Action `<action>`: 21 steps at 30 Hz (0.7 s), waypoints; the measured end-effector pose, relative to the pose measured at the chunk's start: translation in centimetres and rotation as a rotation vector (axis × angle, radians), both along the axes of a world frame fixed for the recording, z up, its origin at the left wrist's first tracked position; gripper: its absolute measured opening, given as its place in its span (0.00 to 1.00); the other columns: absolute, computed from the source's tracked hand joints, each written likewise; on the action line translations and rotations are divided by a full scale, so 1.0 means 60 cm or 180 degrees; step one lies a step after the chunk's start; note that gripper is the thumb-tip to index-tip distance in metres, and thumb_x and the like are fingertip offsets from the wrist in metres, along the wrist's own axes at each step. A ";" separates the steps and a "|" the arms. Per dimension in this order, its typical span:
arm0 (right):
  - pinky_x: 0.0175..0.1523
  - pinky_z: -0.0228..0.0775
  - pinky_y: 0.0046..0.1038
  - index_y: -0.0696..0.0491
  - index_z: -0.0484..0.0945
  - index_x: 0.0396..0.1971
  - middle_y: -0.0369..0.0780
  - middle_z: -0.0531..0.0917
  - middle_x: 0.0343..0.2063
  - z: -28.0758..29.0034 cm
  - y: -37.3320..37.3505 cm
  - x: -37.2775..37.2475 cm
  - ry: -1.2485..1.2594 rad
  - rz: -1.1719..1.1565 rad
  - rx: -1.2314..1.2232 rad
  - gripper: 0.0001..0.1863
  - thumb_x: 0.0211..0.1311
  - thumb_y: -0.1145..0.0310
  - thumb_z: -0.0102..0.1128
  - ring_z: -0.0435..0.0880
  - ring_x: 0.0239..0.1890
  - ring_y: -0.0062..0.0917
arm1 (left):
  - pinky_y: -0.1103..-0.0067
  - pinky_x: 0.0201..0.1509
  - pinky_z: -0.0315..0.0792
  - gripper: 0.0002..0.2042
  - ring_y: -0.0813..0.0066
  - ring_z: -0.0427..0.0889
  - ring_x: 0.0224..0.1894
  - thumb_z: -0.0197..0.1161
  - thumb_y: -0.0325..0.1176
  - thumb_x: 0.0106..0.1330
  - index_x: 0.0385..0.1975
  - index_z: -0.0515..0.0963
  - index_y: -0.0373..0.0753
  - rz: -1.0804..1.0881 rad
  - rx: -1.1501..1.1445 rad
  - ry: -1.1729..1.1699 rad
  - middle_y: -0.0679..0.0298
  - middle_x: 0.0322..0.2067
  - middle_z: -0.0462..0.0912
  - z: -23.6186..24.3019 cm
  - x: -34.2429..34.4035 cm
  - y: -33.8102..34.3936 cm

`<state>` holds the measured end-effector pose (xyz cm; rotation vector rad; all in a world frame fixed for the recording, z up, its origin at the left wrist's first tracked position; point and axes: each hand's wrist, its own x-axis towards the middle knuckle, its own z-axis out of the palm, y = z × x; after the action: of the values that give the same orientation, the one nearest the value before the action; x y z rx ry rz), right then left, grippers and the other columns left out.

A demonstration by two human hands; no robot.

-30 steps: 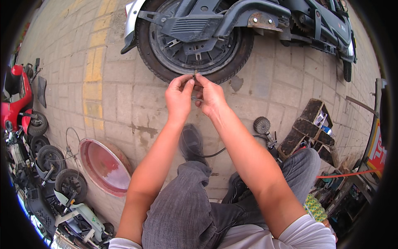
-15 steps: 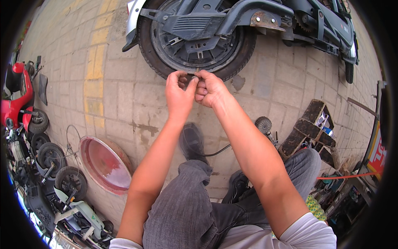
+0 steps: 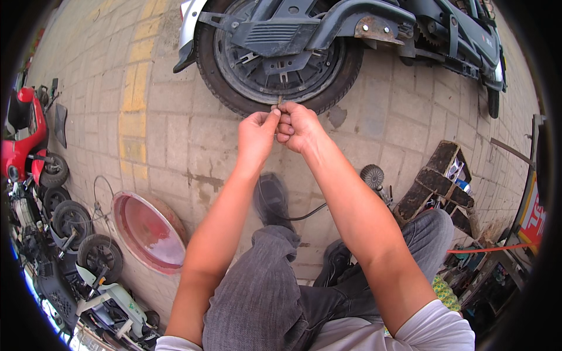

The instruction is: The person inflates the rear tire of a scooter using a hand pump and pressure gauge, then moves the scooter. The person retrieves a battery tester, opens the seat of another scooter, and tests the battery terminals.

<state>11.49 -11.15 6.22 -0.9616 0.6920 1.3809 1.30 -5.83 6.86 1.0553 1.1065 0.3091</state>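
Note:
The scooter's wheel [image 3: 336, 79], a black tyre on a dark rim, stands in front of me. A thin valve stem [image 3: 279, 100] sticks out at the bottom of the rim. My right hand [image 3: 300, 127] is closed at the stem, with thumb and index finger pinched around its end. Beside it, touching, my left hand [image 3: 257, 136] pinches thumb and index finger together at the same spot. Whatever is between the left fingertips is hidden. Below the hands a thin black hose [image 3: 310, 214] curves past my shoe; where its upper end goes cannot be seen.
A wooden tool box [image 3: 424, 181] lies at the right, beside a round ribbed metal part [image 3: 372, 175]. On the left stand a reddish basin [image 3: 149, 231] and parked scooters [image 3: 29, 140]. An orange hose [image 3: 494, 249] crosses at the far right.
My left fingers have curled in, and the hand has shifted slightly right and down. More of the valve stem shows above the fingertips. The right hand has hardly moved.

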 end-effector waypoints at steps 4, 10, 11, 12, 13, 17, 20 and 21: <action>0.17 0.41 0.23 0.52 0.71 0.22 0.28 0.62 0.11 0.000 -0.004 0.000 -0.0121 0.0047 -0.0085 0.09 0.64 0.69 0.54 0.53 0.11 0.14 | 0.75 0.31 0.74 0.09 0.68 0.81 0.26 0.67 0.32 0.62 0.34 0.79 0.34 -0.0726 0.2363 0.0676 0.59 0.25 0.81 -0.009 -0.010 -0.001; 0.18 0.42 0.23 0.53 0.73 0.24 0.28 0.62 0.12 0.004 0.004 -0.001 -0.0157 0.0020 0.0014 0.08 0.64 0.71 0.53 0.52 0.11 0.13 | 0.78 0.30 0.71 0.12 0.74 0.76 0.24 0.67 0.36 0.64 0.33 0.79 0.33 -0.0275 0.2492 0.0345 0.62 0.25 0.80 0.003 -0.020 -0.007; 0.18 0.42 0.23 0.54 0.73 0.25 0.28 0.62 0.12 0.005 0.004 -0.001 -0.0140 0.0068 0.0014 0.08 0.65 0.71 0.53 0.52 0.11 0.14 | 0.80 0.26 0.68 0.13 0.77 0.73 0.22 0.67 0.38 0.65 0.33 0.79 0.32 -0.0053 0.2009 0.0253 0.64 0.23 0.78 0.006 -0.019 -0.006; 0.18 0.42 0.23 0.54 0.73 0.25 0.28 0.62 0.12 0.006 0.004 0.000 -0.0143 0.0097 -0.0020 0.07 0.65 0.72 0.52 0.52 0.11 0.14 | 0.82 0.22 0.65 0.14 0.81 0.70 0.19 0.66 0.40 0.66 0.33 0.78 0.32 0.0122 0.1418 0.0236 0.66 0.21 0.76 0.008 -0.017 -0.005; 0.18 0.42 0.23 0.55 0.73 0.26 0.28 0.63 0.12 0.007 0.004 0.000 -0.0122 0.0130 -0.0076 0.07 0.65 0.72 0.52 0.52 0.11 0.14 | 0.83 0.21 0.64 0.15 0.82 0.69 0.18 0.65 0.41 0.67 0.33 0.78 0.32 0.0047 0.0967 0.0284 0.67 0.21 0.75 0.009 -0.016 -0.002; 0.19 0.44 0.22 0.53 0.70 0.25 0.28 0.61 0.13 0.010 -0.001 0.001 -0.0133 0.0176 -0.0002 0.09 0.68 0.71 0.50 0.53 0.12 0.13 | 0.83 0.18 0.58 0.16 0.85 0.65 0.15 0.62 0.43 0.69 0.32 0.78 0.33 -0.0157 -0.0085 0.0290 0.69 0.19 0.74 0.009 -0.010 0.008; 0.18 0.43 0.22 0.53 0.71 0.26 0.28 0.61 0.13 0.009 -0.003 0.000 -0.0111 0.0150 0.0026 0.08 0.67 0.71 0.51 0.53 0.12 0.13 | 0.83 0.21 0.63 0.14 0.82 0.68 0.17 0.64 0.40 0.68 0.33 0.79 0.32 -0.0259 0.0445 0.0291 0.69 0.20 0.75 0.005 -0.007 0.010; 0.18 0.43 0.23 0.54 0.72 0.26 0.28 0.61 0.13 0.008 -0.004 0.000 -0.0144 0.0119 0.0008 0.08 0.66 0.71 0.52 0.53 0.12 0.13 | 0.82 0.22 0.64 0.13 0.81 0.69 0.18 0.64 0.39 0.67 0.34 0.79 0.32 -0.0372 0.0885 0.0369 0.68 0.21 0.76 0.004 -0.006 0.010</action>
<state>11.47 -11.36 6.70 -1.0054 0.6412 1.3882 0.93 -5.24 7.08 1.3939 1.1205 0.3174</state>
